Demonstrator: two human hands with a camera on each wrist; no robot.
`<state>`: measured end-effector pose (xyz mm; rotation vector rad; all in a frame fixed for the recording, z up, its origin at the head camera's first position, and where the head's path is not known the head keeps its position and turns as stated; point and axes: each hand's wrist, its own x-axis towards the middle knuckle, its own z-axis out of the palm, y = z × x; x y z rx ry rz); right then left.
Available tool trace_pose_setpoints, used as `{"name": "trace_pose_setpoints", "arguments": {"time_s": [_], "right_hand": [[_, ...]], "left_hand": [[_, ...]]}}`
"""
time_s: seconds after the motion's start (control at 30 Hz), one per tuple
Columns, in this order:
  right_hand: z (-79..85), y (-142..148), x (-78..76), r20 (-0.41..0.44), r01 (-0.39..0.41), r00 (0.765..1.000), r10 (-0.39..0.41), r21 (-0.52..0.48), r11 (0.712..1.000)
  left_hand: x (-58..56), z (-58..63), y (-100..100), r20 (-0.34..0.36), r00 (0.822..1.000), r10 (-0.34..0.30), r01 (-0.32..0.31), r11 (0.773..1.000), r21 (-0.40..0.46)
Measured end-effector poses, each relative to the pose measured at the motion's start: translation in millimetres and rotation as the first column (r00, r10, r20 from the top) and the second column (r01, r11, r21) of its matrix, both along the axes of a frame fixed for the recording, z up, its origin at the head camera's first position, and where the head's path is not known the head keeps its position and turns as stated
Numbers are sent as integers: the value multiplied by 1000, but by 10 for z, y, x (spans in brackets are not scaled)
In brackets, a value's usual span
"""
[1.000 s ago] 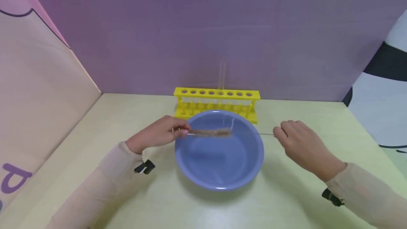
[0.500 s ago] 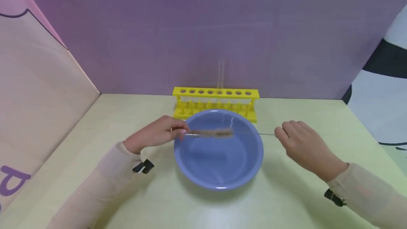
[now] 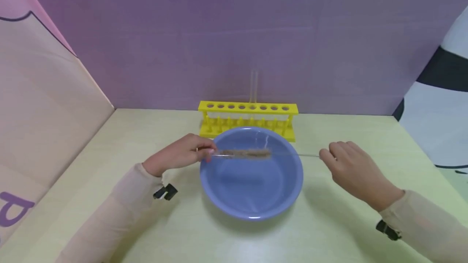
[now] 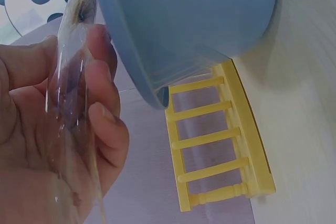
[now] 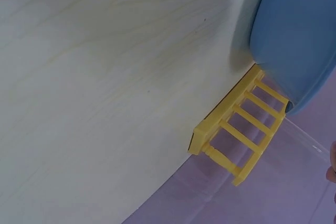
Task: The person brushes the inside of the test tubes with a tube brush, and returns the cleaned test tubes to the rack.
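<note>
Over the blue basin (image 3: 252, 212), my left hand (image 3: 179, 155) grips a clear glass test tube (image 4: 65, 93) lying level. A test tube brush (image 3: 259, 154) with brownish bristles sits inside the tube, its thin wire running out to the right. My right hand (image 3: 356, 171) pinches the end of that wire, beyond the basin's right side. In the left wrist view, fingers and thumb wrap the tube, bristles show near the top, and droplets mark the glass. Only a fingertip of the right hand appears at the edge of the right wrist view.
Right behind the basin stands a yellow test tube rack (image 3: 248, 106), partly covered by its rim. One upright clear test tube (image 3: 254, 86) stands in the rack. A purple backdrop (image 3: 234, 31) rises behind the pale table (image 3: 153, 125).
My right hand has shifted slightly right, drawing the brush a little that way inside the tube. The left hand stays almost still around the test tube.
</note>
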<state>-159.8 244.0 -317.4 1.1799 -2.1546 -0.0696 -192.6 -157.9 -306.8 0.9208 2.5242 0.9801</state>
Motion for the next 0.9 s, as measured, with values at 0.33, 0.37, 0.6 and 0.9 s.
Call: {"name": "trace_pose_setpoints", "arguments": {"time_s": [0.33, 0.37, 0.6, 0.9], "right_hand": [[4, -10, 31, -26, -28, 999, 28, -11, 1000], [-1, -10, 33, -29, -32, 999, 32, -13, 999], [-51, 4, 41, -80, -55, 996, 51, -43, 998], [-39, 3, 52, -137, -80, 988, 68, -77, 994]], "left_hand": [[27, 22, -28, 33, 999, 4, -4, 1000, -4], [31, 26, -30, 35, 999, 8, -8, 1000, -6], [39, 51, -57, 39, 999, -2, 3, 1000, -22], [34, 87, -82, 58, 998, 4, -2, 1000, -30]]}}
